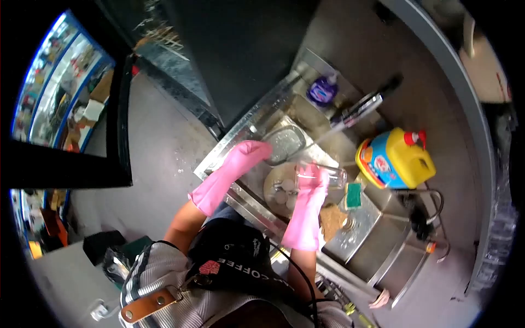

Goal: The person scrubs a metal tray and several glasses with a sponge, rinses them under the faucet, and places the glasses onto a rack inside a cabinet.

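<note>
Both hands wear long pink rubber gloves over a metal sink. My left hand has its fingers closed at the edge of a clear rectangular container. Clear glassware lies sideways in my right hand, above a round basin with several pale round items in it. A faucet reaches over the sink from the upper right, and a thin stream seems to run down from it. Beside the right glove is a green and yellow sponge.
A purple soap bottle stands at the sink's back. To the right are a yellow jug with a red cap and an empty metal compartment. Brown material lies near the sponge. A display case is at the far left.
</note>
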`<state>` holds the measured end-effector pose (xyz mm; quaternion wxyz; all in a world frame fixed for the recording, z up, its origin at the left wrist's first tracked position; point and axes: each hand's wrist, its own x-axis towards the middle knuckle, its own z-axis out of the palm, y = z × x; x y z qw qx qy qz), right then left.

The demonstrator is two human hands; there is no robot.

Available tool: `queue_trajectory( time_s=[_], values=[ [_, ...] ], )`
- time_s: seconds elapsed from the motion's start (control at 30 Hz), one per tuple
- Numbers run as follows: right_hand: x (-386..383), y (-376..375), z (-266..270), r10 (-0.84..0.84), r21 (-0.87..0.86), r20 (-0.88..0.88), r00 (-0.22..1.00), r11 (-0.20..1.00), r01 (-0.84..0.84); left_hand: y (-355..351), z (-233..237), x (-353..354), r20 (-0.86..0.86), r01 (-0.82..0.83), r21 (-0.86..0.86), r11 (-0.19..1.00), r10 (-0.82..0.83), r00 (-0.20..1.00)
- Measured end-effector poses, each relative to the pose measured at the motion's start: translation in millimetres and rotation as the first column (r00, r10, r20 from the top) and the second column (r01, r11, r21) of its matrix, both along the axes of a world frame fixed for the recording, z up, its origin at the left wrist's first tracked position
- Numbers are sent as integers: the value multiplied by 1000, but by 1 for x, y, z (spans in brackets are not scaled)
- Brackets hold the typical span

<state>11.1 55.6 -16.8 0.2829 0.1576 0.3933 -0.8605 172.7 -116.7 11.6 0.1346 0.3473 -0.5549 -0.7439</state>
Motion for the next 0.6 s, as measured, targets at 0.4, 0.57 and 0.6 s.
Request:
queue_trajectory(
  time_s=[0.4, 0.57, 0.6],
  values=[
    [83, -69, 116, 184, -148, -344, 921, 958, -246, -47, 103, 104, -458, -604, -22, 796, 529, 714],
    [144, -139, 195, 418, 432, -898, -136, 897, -96, -106, 92, 143, -569, -757, -31, 653, 611, 551],
    [157, -156, 223, 420, 437, -802, -424, 898, 62, -115, 95, 150, -543, -779, -30, 626, 644, 538]
  ],
)
